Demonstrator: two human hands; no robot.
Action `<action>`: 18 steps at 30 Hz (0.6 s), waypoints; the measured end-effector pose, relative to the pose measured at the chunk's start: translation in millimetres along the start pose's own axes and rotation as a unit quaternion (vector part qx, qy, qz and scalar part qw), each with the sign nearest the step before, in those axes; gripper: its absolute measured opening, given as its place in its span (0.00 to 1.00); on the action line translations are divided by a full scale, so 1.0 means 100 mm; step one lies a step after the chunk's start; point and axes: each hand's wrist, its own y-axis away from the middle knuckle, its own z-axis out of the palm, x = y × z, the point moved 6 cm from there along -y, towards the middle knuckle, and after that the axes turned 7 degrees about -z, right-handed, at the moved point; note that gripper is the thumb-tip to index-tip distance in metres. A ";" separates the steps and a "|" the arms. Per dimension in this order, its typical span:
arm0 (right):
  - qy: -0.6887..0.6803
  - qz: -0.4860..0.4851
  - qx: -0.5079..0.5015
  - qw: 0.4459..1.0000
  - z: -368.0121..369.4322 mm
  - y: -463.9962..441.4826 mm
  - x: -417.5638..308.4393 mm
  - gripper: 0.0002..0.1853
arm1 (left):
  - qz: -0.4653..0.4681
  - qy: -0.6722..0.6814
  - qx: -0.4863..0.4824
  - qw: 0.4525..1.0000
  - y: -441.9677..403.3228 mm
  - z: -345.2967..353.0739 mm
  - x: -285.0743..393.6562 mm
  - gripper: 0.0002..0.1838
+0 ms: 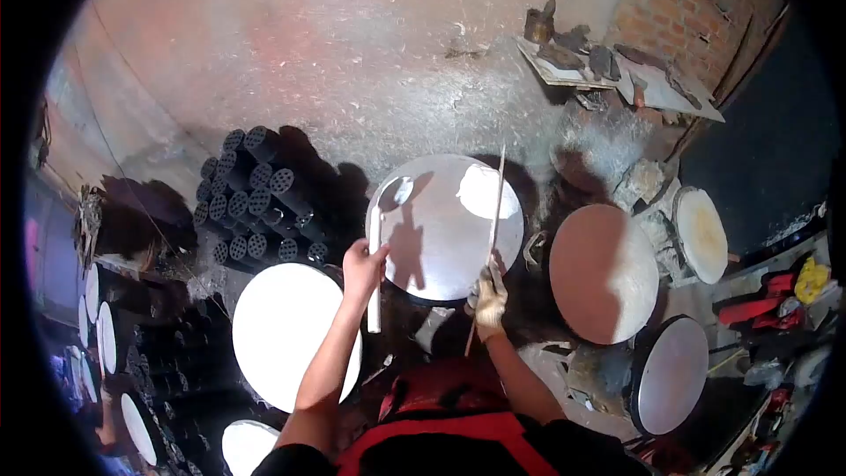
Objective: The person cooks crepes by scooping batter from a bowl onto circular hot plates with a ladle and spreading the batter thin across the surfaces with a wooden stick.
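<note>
My bare left hand point(363, 268) is closed around the white handle of a ladle point(375, 304). The ladle's bowl is over the left side of a round metal griddle point(451, 251) in front of me. My right hand point(489, 300), in a pale work glove, grips a long thin stick point(499, 198) that points away from me. Beside the stick, a white patch of what looks like batter point(478, 189) lies on the griddle's far right part. Whether the stick touches the white patch, I cannot tell.
Coal briquettes point(260, 203) with holes are stacked at the left against the wall. Several more round plates surround me, including a bright white one point(286, 326) and a reddish one point(604, 273). Boards point(573, 75) carrying dark lumps stand at the back right.
</note>
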 end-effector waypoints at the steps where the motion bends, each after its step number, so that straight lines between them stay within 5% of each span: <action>1: -0.029 0.032 -0.024 0.999 0.28 0.04 -0.20 0.12 | -0.036 0.058 -0.023 0.997 0.09 -0.06 -0.05 0.09; 5: 0.088 0.112 -0.007 0.990 0.86 -0.17 -0.44 0.13 | -0.041 0.293 -0.050 0.954 0.72 -0.14 0.11 0.08; 8: 0.146 0.076 -0.073 0.984 0.90 -0.29 -0.36 0.11 | -0.148 0.294 -0.031 0.944 1.00 -0.21 -0.17 0.05; 11: 0.141 0.219 -0.094 0.961 0.65 -0.13 -0.54 0.15 | -0.219 0.351 -0.079 0.907 1.15 -0.34 -0.56 0.05; 14: 0.072 0.124 -0.082 0.986 0.15 -0.01 -0.54 0.16 | -0.275 0.406 -0.121 0.863 1.31 -0.39 -0.77 0.07; 18: 0.093 0.111 -0.018 0.989 0.18 -0.05 -0.52 0.09 | -0.287 0.460 -0.125 0.831 1.43 -0.46 -0.90 0.10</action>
